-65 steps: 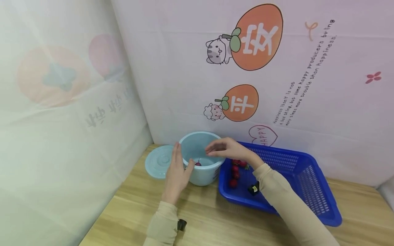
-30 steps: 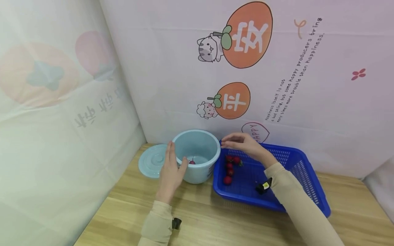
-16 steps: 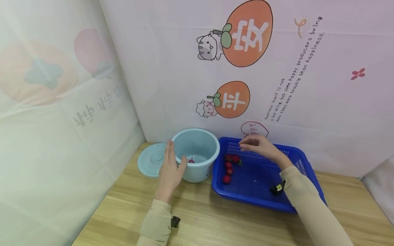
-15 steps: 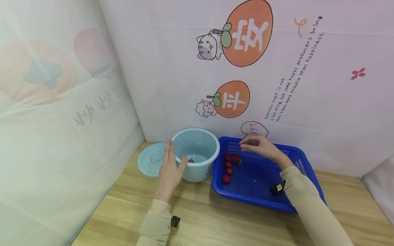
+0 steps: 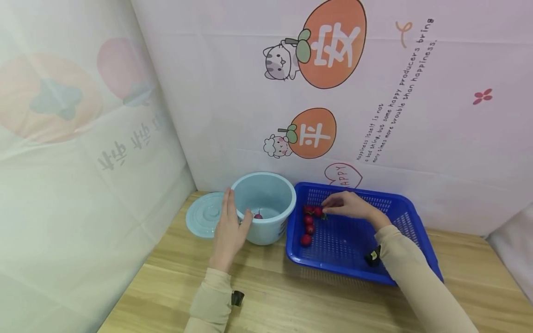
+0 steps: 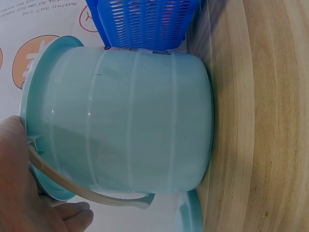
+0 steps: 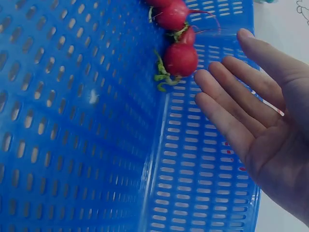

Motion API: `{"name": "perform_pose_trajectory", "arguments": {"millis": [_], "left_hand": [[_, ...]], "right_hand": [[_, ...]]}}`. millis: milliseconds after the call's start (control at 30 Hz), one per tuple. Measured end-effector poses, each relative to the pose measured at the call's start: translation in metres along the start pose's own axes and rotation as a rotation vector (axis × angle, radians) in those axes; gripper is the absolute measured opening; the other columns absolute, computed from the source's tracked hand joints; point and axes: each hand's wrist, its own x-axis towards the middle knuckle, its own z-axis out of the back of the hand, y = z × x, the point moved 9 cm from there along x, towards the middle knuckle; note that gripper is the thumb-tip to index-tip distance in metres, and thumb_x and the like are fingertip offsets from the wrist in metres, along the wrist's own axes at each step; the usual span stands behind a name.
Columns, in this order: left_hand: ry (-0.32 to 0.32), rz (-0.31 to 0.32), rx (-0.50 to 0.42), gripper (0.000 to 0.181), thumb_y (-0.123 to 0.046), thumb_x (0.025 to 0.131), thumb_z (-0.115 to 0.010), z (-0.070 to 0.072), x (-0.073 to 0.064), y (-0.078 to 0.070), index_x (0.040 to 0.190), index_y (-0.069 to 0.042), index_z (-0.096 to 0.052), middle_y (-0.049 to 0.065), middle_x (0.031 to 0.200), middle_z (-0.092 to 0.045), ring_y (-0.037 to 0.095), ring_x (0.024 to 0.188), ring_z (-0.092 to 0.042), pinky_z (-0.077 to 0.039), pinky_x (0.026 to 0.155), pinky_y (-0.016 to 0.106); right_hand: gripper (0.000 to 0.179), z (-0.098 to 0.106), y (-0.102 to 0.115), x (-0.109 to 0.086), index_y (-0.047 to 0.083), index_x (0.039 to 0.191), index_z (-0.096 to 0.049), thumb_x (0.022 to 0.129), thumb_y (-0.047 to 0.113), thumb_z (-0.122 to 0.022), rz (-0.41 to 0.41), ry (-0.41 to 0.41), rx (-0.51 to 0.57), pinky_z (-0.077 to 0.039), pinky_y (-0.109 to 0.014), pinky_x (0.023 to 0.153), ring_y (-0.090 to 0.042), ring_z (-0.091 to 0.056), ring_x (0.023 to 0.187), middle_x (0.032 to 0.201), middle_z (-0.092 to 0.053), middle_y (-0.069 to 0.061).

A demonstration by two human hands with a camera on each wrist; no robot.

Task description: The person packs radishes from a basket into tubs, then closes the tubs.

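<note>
My left hand (image 5: 231, 233) rests with extended fingers against the rim of a light blue bucket (image 5: 268, 235). In the left wrist view the bucket's pale handle (image 6: 79, 189) hangs by that hand. One radish (image 5: 258, 216) lies inside the bucket. My right hand (image 5: 347, 206) is in the blue basket (image 5: 341, 268), fingertips right beside a radish with green stems (image 5: 318, 211). From the right wrist, this hand (image 7: 258, 108) shows spread fingers and an empty palm, close to the nearest red radish (image 7: 181, 60). Several radishes line the basket's left side.
A light blue lid (image 5: 201, 217) lies on the wooden table (image 5: 270, 296), left of the bucket. The basket stands close to the bucket's right side. A printed white cloth (image 5: 233, 101) hangs behind, with another cloth (image 5: 83, 199) on the left.
My right hand has gone from over the bucket rightward across the basket, then down and slightly left to the radishes. The left hand keeps its place at the bucket's rim.
</note>
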Motion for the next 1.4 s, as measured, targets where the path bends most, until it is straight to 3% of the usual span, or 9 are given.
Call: {"name": "perform_pose_trajectory", "arguments": {"millis": [300,567,933,1200,1400], "left_hand": [[0.003,0.011,-0.002,0.079,-0.041,0.107,-0.052,0.001,-0.001,0.000,0.170,-0.008,-0.018,0.003,0.177,-0.012,0.040,0.111,-0.067,-0.057,0.090,0.057],[0.000,0.025,-0.008,0.079,-0.040,0.107,-0.053,0.004,-0.002,-0.001,0.170,-0.008,-0.016,0.003,0.177,-0.012,0.036,0.093,-0.068,-0.058,0.079,0.054],[0.008,0.027,-0.011,0.079,-0.038,0.107,-0.054,0.004,-0.001,-0.002,0.170,-0.009,-0.016,0.004,0.177,-0.012,0.041,0.112,-0.067,-0.057,0.092,0.058],[0.016,0.032,-0.007,0.080,-0.040,0.107,-0.053,0.004,-0.004,-0.003,0.170,-0.010,-0.015,0.005,0.177,-0.013,0.040,0.108,-0.067,-0.056,0.092,0.059],[0.021,0.021,-0.013,0.080,-0.043,0.108,-0.051,0.004,-0.006,-0.002,0.170,-0.009,-0.014,0.003,0.177,-0.011,0.042,0.122,-0.063,-0.055,0.097,0.058]], "right_hand": [[0.036,-0.001,-0.007,0.000,-0.003,0.126,-0.072,0.099,0.021,-0.076,-0.040,-0.005,-0.032,-0.059,-0.049,0.095,-0.033,-0.073,0.110,0.121,-0.076,-0.017],[0.040,-0.007,-0.010,0.007,-0.003,0.128,-0.071,0.097,0.022,-0.078,-0.054,0.019,-0.068,-0.060,-0.049,0.094,-0.035,-0.072,0.110,0.124,-0.073,-0.020],[0.041,-0.015,-0.004,0.010,-0.007,0.127,-0.070,0.095,0.017,-0.079,-0.038,0.027,-0.122,-0.060,-0.049,0.092,-0.039,-0.073,0.109,0.123,-0.073,-0.024],[0.047,-0.034,-0.008,0.012,-0.008,0.133,-0.066,0.094,0.013,-0.080,-0.058,0.114,-0.135,-0.060,-0.049,0.093,-0.040,-0.072,0.110,0.124,-0.071,-0.025],[0.044,-0.044,-0.009,0.015,-0.004,0.129,-0.067,0.092,0.015,-0.082,-0.073,0.139,-0.158,-0.059,-0.048,0.093,-0.034,-0.072,0.107,0.119,-0.073,-0.020]]}}
